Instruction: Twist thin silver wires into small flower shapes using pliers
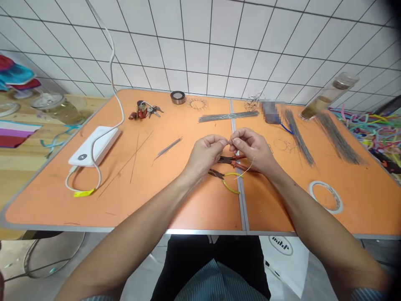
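My left hand and my right hand meet fingertip to fingertip above the middle of the orange table. Both have thumb and forefinger pinched together. A thin pale wire curves down below my right hand; its upper part is hidden by the fingers. Under the hands lie red-handled pliers, partly covered by my right hand. Closer to me is a yellow-handled pair of pliers. Left of my left hand lies a small bunch of short wires.
Wire bundles lie at the back and right. A white power bank with a cable, keys and black tape are on the left. White tape and a glass bottle stand right. A tiled wall borders the back.
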Motion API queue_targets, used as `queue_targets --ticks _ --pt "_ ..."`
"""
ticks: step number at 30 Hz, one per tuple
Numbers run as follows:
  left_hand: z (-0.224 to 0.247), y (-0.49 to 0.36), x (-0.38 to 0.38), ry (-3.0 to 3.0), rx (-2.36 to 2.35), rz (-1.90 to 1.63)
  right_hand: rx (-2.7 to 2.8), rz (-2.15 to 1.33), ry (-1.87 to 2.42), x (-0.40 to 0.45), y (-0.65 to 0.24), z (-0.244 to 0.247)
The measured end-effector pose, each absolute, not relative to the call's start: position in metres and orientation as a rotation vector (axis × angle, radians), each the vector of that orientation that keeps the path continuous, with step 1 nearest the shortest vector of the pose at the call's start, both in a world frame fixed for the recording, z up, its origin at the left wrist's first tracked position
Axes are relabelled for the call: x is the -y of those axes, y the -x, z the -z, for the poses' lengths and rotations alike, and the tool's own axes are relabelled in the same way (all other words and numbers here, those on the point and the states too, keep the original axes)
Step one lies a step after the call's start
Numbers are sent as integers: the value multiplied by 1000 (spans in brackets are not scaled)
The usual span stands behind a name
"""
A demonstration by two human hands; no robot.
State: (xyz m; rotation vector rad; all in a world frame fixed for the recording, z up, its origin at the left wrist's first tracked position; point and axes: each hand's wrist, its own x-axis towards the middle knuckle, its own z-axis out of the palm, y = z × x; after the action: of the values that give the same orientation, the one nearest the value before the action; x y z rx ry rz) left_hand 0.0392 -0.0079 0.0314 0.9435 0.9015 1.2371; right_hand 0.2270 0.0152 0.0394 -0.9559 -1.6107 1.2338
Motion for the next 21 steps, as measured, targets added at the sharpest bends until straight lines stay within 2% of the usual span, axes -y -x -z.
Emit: queue_targets --ticks 7,21 --pt "-33 -41 9 -959 -904 -1253 1582 -1295 955 -17 -229 -32" --pt "-37 -43 10 -940 -893 -1263 1629 -1162 1031 -17 -226 -33"
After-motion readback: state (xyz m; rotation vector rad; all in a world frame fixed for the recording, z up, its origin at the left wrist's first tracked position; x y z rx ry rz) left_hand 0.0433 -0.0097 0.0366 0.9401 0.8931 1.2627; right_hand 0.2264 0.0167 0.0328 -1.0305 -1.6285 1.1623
